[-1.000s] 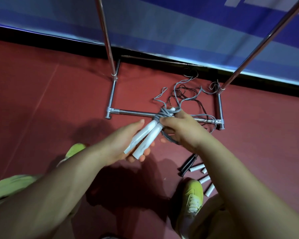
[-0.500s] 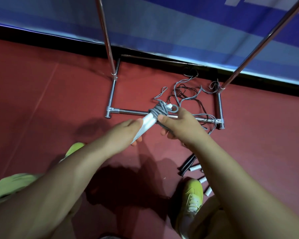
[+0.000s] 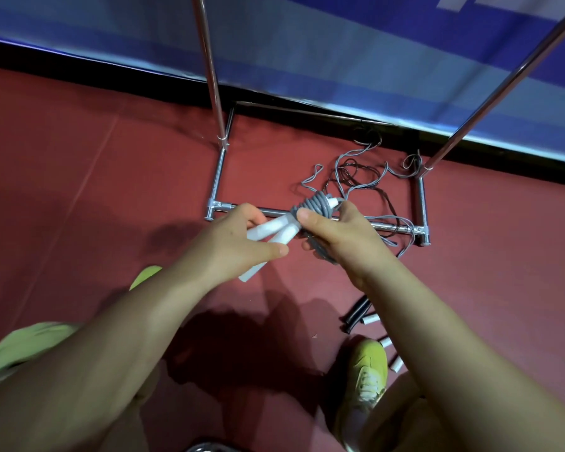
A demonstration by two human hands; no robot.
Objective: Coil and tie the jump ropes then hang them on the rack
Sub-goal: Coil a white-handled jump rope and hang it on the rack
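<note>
A jump rope with two white handles [image 3: 276,232] and a grey cord wound into a coil [image 3: 317,205] is held above the red floor. My left hand [image 3: 232,246] grips the white handles, thumb underneath. My right hand [image 3: 340,233] holds the grey coil, thumb pressed on the wraps beside the handles. A loop of the cord hangs below my right palm. Behind my hands stands the metal rack [image 3: 216,125], whose base bar runs across the floor. Loose grey and black ropes [image 3: 356,177] lie tangled inside the rack's base.
More rope handles, black [image 3: 356,316] and white [image 3: 371,319], lie on the floor by my right shoe [image 3: 366,376]. A blue and grey wall banner [image 3: 307,44] runs behind the rack. My knees in green trousers [image 3: 23,344] frame the bottom.
My left hand has shifted its hold on the white handles and spread them slightly. My right hand has kept the coil over the rack's base bar.
</note>
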